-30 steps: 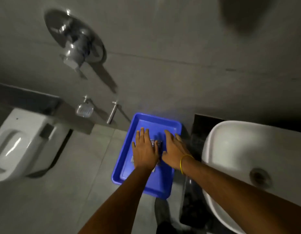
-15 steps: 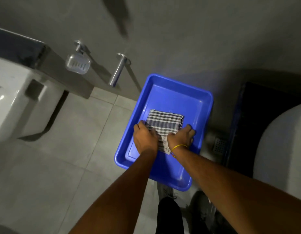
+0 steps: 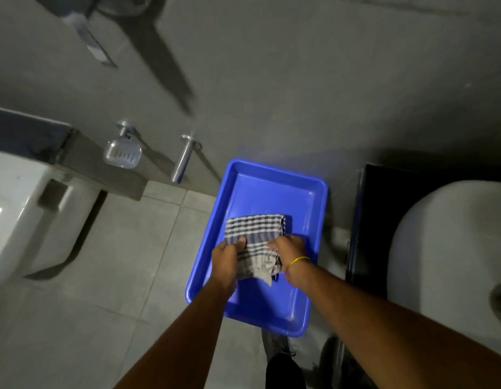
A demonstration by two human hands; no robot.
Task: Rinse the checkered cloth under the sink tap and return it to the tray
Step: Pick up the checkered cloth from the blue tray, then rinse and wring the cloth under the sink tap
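Note:
A black-and-white checkered cloth (image 3: 254,234) lies folded in the middle of a blue plastic tray (image 3: 313,209) on the floor. My left hand (image 3: 228,261) grips the cloth's near left edge, thumb on top. My right hand (image 3: 290,252), with a yellow band at the wrist, pinches the bunched near right edge. The cloth's near end is lifted and crumpled between both hands. A white sink basin (image 3: 446,248) sits at the right on a black counter; no tap shows in this view.
A white toilet (image 3: 21,217) stands at the left by a grey ledge. A soap dish (image 3: 122,154) and a metal spout (image 3: 183,161) stick out from the grey wall. Grey floor tiles (image 3: 117,262) lie left of the tray. My dark shoe (image 3: 283,369) is below the tray.
My hands went from lying flat over the cloth to gripping its near edges. The near end has bunched up and pulled toward me. The view shifted down and left, then back up.

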